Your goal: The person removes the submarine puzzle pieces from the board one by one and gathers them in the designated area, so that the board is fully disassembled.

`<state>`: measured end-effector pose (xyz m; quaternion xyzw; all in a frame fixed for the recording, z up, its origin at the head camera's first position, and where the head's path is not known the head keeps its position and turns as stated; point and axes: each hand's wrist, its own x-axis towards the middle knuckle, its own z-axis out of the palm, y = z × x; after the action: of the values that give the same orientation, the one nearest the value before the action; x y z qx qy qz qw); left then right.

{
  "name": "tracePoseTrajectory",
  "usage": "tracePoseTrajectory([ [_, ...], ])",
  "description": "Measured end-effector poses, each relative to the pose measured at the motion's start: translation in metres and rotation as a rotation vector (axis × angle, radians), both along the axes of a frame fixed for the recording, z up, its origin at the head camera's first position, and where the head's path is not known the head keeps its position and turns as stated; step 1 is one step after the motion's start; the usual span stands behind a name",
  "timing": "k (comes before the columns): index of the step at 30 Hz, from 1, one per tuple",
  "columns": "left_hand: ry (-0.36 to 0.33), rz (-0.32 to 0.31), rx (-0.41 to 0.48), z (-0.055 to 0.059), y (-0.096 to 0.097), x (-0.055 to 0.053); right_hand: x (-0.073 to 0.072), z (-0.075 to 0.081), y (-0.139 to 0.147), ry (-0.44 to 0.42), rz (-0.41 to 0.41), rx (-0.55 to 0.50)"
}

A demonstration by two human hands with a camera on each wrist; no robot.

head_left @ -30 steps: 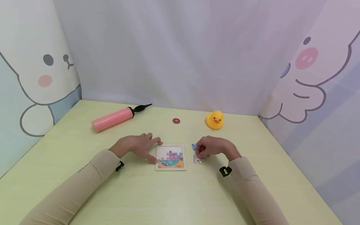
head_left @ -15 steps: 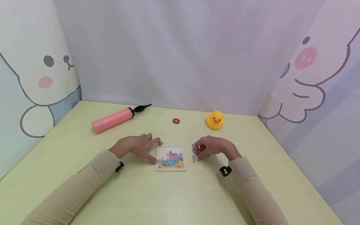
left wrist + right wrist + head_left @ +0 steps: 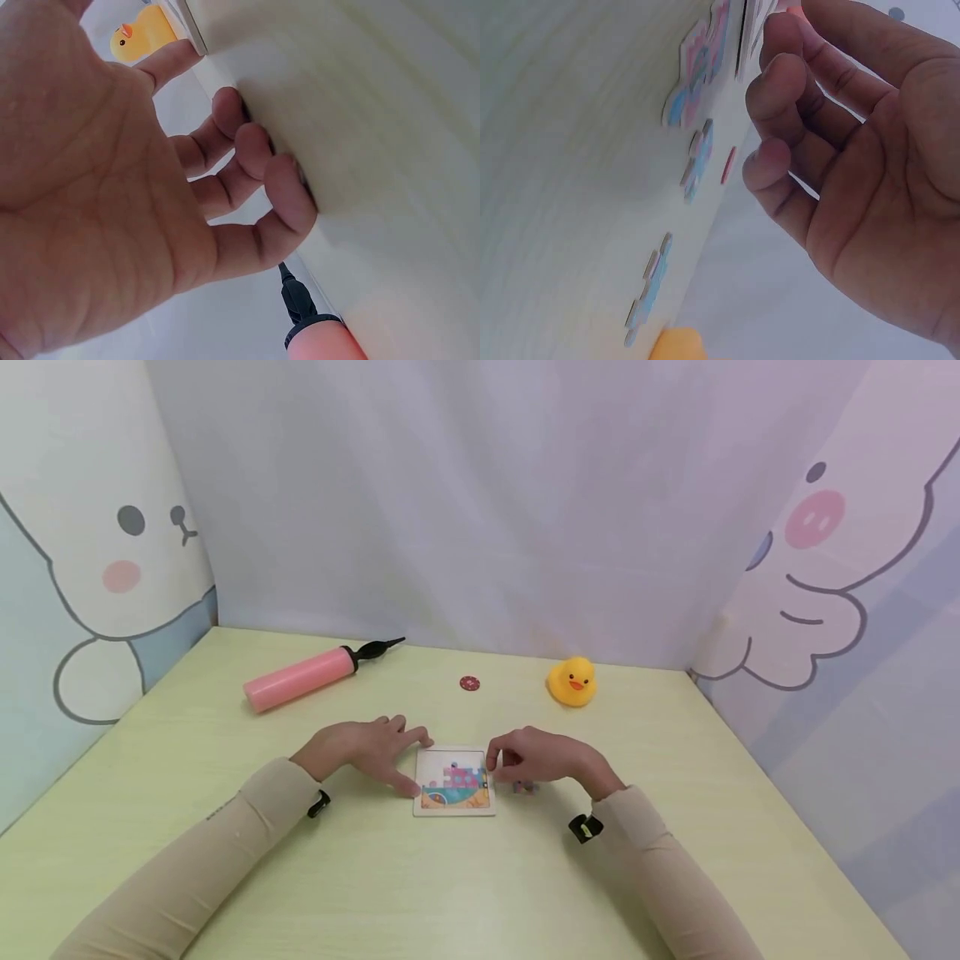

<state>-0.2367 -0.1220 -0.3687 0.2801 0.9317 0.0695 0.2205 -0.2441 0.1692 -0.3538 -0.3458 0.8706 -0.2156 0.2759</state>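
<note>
A square jigsaw board [image 3: 454, 813] with a pale rim lies in front of me, its lower part and middle filled with a teal, pink and sandy picture. My left hand [image 3: 375, 748] steadies its left side, thumb and index fingertip at the rim and the other fingers resting on the table. Over the right rim, my right hand [image 3: 540, 754] pinches a puzzle piece, mostly hidden by the fingers. Beneath that hand lies a loose pink-and-blue puzzle piece [image 3: 525, 787]. The right wrist view shows several on the table, among them a blue-edged puzzle piece [image 3: 649, 289].
Behind the board lies a small red poker chip [image 3: 469, 683]. A yellow rubber duck [image 3: 572, 683] sits at the back right. At the back left lies a pink hand pump [image 3: 300, 679] with a black nozzle. Cartoon-printed curtains [image 3: 450, 510] enclose the table.
My right hand has moved left from the loose pieces to the board's right rim, fingertips still together. My left hand has stayed at the board's left side.
</note>
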Motion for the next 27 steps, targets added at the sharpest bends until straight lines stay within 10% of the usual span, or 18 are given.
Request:
tracePoseTrajectory([
  [19, 0.012, -0.007, 0.001, -0.001, -0.001, -0.002, 0.011, -0.006, -0.039, 0.120, 0.090, 0.026],
  [27, 0.007, -0.005, -0.003, 0.001, -0.002, -0.002, 0.011, -0.007, -0.052, 0.076, 0.006, 0.097],
])
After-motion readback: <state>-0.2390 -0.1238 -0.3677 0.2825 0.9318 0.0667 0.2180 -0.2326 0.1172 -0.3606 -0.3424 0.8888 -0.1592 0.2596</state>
